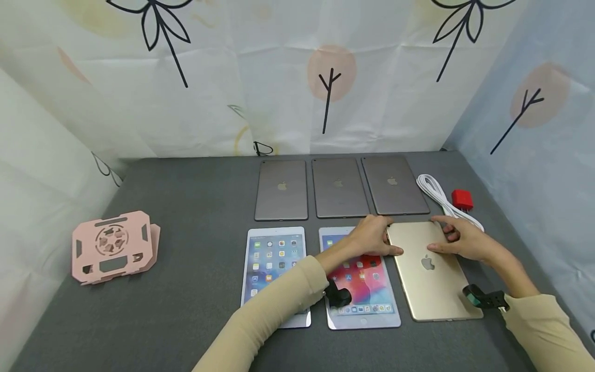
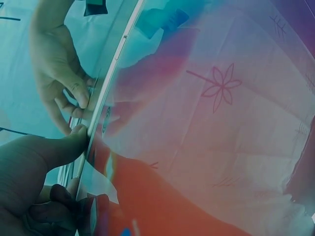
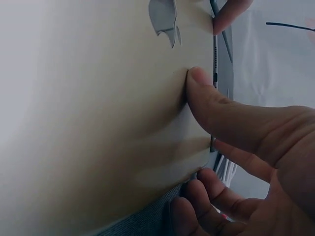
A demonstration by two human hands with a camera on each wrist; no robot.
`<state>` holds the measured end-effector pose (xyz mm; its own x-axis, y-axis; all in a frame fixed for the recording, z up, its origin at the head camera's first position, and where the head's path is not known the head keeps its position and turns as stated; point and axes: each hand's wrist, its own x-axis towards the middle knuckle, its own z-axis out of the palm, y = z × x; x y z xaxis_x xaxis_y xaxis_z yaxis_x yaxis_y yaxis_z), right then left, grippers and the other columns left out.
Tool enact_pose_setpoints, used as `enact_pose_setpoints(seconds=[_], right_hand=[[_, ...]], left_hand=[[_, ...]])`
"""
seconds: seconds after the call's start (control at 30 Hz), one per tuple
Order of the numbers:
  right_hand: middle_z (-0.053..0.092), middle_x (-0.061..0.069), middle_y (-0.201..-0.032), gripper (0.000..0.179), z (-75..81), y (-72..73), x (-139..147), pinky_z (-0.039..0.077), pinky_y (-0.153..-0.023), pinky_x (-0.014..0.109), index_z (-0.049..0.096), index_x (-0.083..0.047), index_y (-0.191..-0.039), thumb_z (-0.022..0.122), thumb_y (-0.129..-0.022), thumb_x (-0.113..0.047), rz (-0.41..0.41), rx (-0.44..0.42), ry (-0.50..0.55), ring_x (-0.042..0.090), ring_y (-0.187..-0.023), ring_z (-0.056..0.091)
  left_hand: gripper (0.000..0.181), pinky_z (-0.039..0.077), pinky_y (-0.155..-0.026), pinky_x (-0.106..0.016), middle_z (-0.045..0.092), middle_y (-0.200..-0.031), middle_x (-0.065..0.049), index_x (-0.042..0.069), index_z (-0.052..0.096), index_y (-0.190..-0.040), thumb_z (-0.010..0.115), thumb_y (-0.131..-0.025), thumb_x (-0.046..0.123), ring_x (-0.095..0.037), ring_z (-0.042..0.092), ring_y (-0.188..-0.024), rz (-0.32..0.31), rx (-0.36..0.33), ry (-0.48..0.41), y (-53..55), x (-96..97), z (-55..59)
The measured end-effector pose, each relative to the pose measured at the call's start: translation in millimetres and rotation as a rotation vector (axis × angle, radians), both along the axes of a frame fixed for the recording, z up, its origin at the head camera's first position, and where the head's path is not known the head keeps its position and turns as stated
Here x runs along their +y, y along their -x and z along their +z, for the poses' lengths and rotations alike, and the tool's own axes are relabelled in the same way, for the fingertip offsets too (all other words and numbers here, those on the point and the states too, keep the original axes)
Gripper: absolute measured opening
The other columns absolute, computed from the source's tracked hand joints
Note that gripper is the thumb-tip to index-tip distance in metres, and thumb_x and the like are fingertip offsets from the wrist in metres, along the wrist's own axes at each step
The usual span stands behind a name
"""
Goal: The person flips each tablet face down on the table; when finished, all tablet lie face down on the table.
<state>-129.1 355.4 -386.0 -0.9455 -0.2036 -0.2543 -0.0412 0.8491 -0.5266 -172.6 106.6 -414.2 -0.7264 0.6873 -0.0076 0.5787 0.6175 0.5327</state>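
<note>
The gold tablet (image 1: 439, 284), logo side up, is at the right end of the front row on the grey table (image 1: 200, 196); whether it rests flat or is slightly raised I cannot tell. The step in hand looks like steadying and positioning it with 2 hands; the next move seems to call for an even hold at the far end, so the tablet does not twist. The left hand (image 1: 372, 237) grips the far left corner, thumb against the long left edge. The right hand (image 1: 469, 240) pinches the far right part, thumb on the back near the logo and index finger at the far edge, its other fingers curled beside the corner. Just left lies a white tablet (image 1: 364, 297) with a lit pink-and-blue screen, then another lit tablet (image 1: 265, 245), partly under the left sleeve (image 1: 265, 310). Behind are 3 dark grey tablets (image 1: 281, 199), with a white cable (image 1: 434, 190) and a red plug (image 1: 462, 199) to their right. Well apart at left sits a pink stand (image 1: 104, 247).
</note>
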Motion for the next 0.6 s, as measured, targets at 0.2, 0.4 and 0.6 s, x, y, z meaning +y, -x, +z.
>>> enact_pose_setpoints(seconds=[0.2,0.4,0.6], right_hand=[[0.052,0.025,-0.112,0.082,8.1,0.9,-12.7,0.038,-0.063,0.026,0.042,0.012,-0.146,0.084,-0.085,-0.024,0.013,0.041,-0.001,0.020,-0.084,0.045],[0.056,0.036,-0.124,0.078,19.4,1.1,-35.2,0.054,-0.070,0.038,0.043,0.009,-0.147,0.080,-0.089,-0.028,0.032,0.048,0.015,0.038,-0.097,0.062],[0.057,0.032,-0.123,0.077,25.9,1.0,-58.9,0.057,-0.076,0.048,0.044,0.005,-0.148,0.081,-0.088,-0.028,0.077,0.100,0.050,0.039,-0.101,0.063]], left_hand=[[0.044,0.040,-0.055,-0.011,0.061,-0.069,0.006,0.009,0.066,-0.110,0.082,-0.085,0.042,0.000,0.054,-0.059,-0.044,-0.025,-0.039,-0.4,-5.2,0.2],[0.074,0.043,-0.061,-0.009,0.063,-0.078,0.003,0.002,0.053,-0.146,0.080,-0.088,0.039,0.001,0.051,-0.058,-0.106,-0.127,-0.096,2.4,-23.1,4.5],[0.083,0.040,-0.058,-0.013,0.067,-0.091,-0.003,0.004,0.043,-0.154,0.079,-0.088,0.041,0.000,0.045,-0.055,-0.117,-0.140,-0.089,4.3,-55.7,14.2]])
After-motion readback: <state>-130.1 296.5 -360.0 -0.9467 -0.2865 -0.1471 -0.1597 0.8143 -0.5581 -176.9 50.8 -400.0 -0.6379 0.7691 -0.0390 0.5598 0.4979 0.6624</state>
